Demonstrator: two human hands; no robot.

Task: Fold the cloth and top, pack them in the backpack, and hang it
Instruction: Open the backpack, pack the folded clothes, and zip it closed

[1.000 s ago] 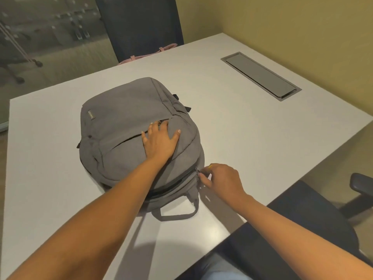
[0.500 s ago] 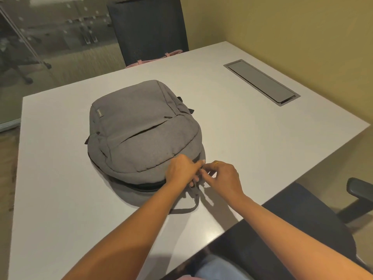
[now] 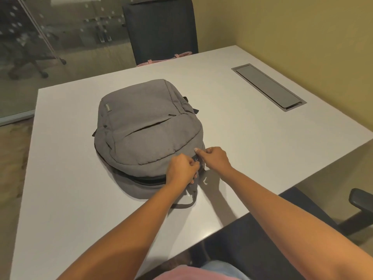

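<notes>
A rounded grey fabric backpack lies flat on the white table, front panel up, its top end toward the person. A slanted front pocket zip is closed, and a small label sits on the far left edge. Along the near rim a dark gap suggests the main compartment is partly unzipped, though the view is not sharp. The grey carry loop rests on the table. At the near right corner the left hand and right hand pinch the bag.
</notes>
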